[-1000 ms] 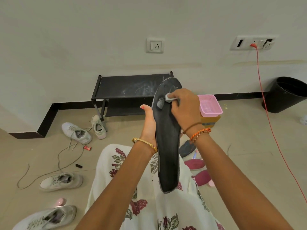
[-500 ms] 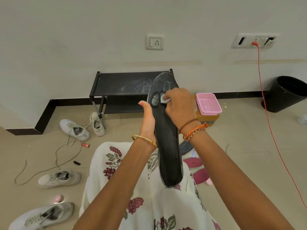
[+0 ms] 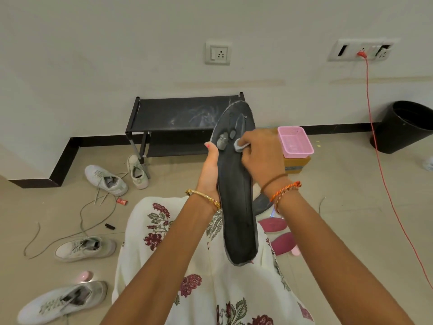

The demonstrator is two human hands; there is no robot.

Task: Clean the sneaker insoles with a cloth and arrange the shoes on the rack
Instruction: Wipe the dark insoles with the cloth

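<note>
Four white lace-up sneakers (image 3: 105,179) lie on the floor at left, none on the low black metal rack (image 3: 178,113) yet. Your left hand (image 3: 210,171) grips the long black foam insole (image 3: 236,195) upright, heel on your lap. Right hand (image 3: 262,153) pinches a small grey-white cloth wad (image 3: 240,144); vs 1 s ago it's slid off the grey toe patches twd the right edge, so forefoot's mid-wipe, lots left.

Both arms raised; left hand (image 3: 210,170) and right hand (image 3: 262,153) fingers curled.

Black insole (image 3: 237,207), pink basket (image 3: 295,140), white sneakers (image 3: 105,177).
</note>
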